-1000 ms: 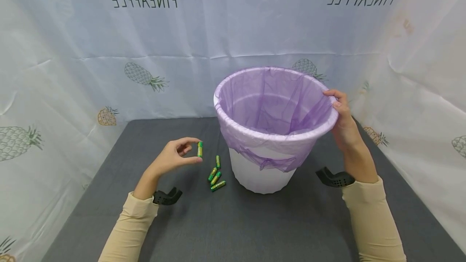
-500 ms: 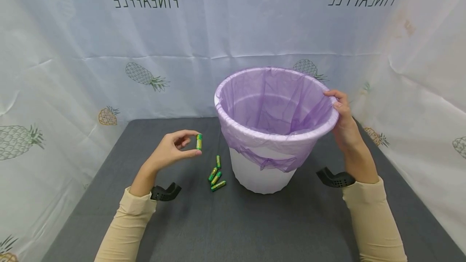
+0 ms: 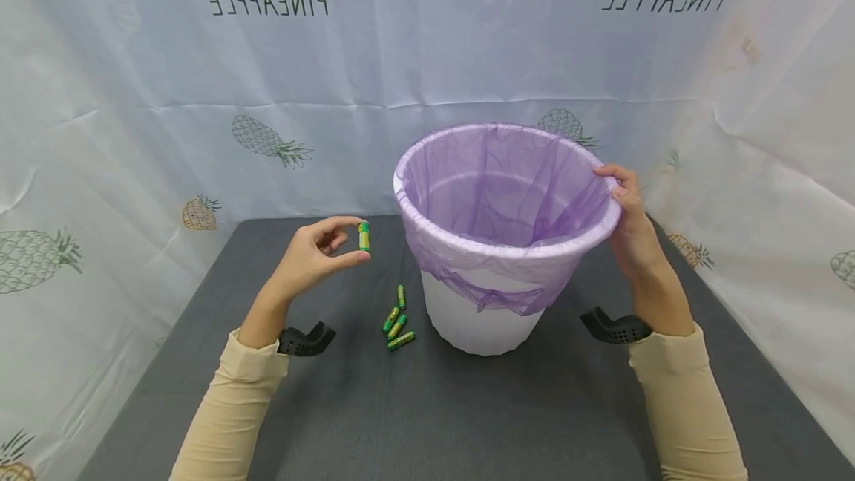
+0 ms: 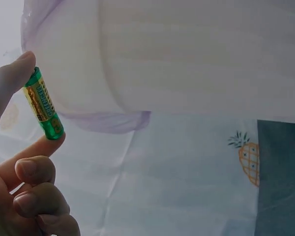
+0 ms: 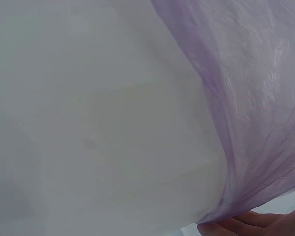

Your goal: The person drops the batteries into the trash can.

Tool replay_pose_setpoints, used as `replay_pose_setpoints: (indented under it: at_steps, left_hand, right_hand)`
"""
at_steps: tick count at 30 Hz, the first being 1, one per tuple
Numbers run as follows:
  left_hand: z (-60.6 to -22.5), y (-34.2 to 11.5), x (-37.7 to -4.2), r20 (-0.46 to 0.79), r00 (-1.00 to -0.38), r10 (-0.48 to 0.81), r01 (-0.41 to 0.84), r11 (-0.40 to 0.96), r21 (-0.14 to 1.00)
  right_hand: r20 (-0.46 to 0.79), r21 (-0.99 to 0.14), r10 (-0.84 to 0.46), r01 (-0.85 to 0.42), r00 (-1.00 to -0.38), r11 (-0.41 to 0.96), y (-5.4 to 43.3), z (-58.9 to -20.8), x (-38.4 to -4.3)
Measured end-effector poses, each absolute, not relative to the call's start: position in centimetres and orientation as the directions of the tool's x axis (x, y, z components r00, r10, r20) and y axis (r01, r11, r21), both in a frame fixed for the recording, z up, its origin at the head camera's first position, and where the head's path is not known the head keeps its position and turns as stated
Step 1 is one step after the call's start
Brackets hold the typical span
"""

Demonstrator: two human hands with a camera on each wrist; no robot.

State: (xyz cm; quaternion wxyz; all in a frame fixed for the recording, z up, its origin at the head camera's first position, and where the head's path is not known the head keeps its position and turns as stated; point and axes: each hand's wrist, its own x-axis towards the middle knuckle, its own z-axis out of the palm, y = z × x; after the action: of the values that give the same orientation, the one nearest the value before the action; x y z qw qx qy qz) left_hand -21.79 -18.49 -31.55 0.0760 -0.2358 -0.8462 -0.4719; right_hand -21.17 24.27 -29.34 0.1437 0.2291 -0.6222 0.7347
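Observation:
Between thumb and index finger, my left hand [image 3: 310, 252] pinches a green and gold battery [image 3: 364, 237] by its two ends. It holds the battery upright above the table, left of a white trash can [image 3: 484, 325]; the left wrist view shows the battery [image 4: 43, 104] close up. A sheer purple trash bag [image 3: 494, 206] lines the can and folds down over its rim. On the far right, my right hand [image 3: 631, 221] grips that rim over the bag, fingers partly hidden. Several more batteries [image 3: 397, 326] lie on the table just left of the can's base.
A dark grey cloth covers the table [image 3: 427, 414]. Pale curtains [image 3: 347, 58] printed with pineapples hang behind and at both sides. Black wrist mounts [image 3: 307, 338] sit on both forearms.
My left hand has risen and moved slightly away from me with the battery between its fingertips. The right hand, the trash can and the loose batteries stay in place.

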Motion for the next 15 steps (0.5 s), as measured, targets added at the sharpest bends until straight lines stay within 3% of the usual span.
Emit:
replay_pose_setpoints:
  at_steps: [15]
  left_hand:
    - [-29.5, -18.0, -21.7, 0.452, -0.843, 0.292, 0.537, 0.406, 0.739]
  right_hand:
    - [0.538, -0.835, -0.084, -0.516, -0.839, -0.189, 24.4, -29.5, -21.2]
